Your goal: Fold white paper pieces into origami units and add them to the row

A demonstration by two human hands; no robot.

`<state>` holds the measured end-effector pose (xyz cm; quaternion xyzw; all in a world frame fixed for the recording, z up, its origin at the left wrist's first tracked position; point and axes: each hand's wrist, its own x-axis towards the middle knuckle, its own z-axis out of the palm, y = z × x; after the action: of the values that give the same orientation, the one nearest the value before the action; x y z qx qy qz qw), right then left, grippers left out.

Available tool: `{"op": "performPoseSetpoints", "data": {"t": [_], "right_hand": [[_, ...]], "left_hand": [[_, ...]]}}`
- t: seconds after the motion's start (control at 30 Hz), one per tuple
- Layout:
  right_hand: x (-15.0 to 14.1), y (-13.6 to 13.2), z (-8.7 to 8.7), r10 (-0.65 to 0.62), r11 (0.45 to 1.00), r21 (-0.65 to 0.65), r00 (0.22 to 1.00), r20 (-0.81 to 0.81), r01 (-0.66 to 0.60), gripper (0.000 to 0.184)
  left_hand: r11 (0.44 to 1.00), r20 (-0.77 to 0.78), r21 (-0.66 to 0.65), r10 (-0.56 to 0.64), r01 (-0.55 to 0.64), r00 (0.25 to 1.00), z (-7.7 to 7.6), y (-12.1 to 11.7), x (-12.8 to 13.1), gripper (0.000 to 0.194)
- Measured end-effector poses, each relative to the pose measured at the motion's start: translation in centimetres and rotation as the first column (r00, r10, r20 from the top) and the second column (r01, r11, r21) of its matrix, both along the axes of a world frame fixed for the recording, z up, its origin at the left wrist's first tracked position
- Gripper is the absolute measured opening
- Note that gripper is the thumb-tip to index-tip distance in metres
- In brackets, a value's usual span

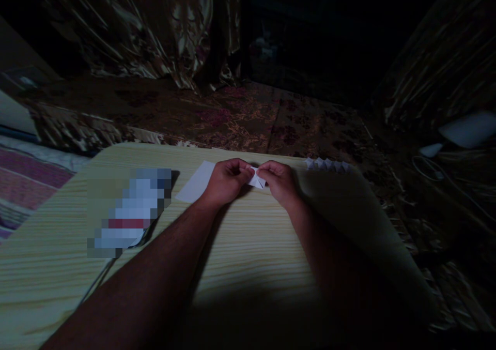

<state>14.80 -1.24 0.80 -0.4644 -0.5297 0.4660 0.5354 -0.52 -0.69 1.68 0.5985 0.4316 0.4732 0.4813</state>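
Both the left hand and right hand are pinching the small white paper between them, and I'm judging this a folding step, next calling for a firm crease.

Probably a home: draped curtains

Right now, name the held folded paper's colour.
The folded paper: white, clearest in the head view.

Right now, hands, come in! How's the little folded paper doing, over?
Left hand, right hand: both pinching small folded paper. White sheet nearby, beside left hand. Pointed white shapes in a row, off right.
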Motion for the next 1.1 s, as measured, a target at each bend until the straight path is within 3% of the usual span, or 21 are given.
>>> {"op": "performPoseSetpoints", "data": {"t": [0.7,1.1], "right_hand": [[-0.5,-0.2,0.0,-0.029,0.996,0.089,0.965,0.26,0.006,0.014],[-0.5,-0.2,-0.1,0.023,0.998,0.044,0.968,0.25,-0.035,0.014]], "left_hand": [[0.998,-0.001,0.042,0.046,-0.045,0.999,-1.0,0.4,0.0,0.021],[0.999,0.078,0.0,0.033,-0.033,0.996,-0.6,0.4,0.0,0.02]]}}
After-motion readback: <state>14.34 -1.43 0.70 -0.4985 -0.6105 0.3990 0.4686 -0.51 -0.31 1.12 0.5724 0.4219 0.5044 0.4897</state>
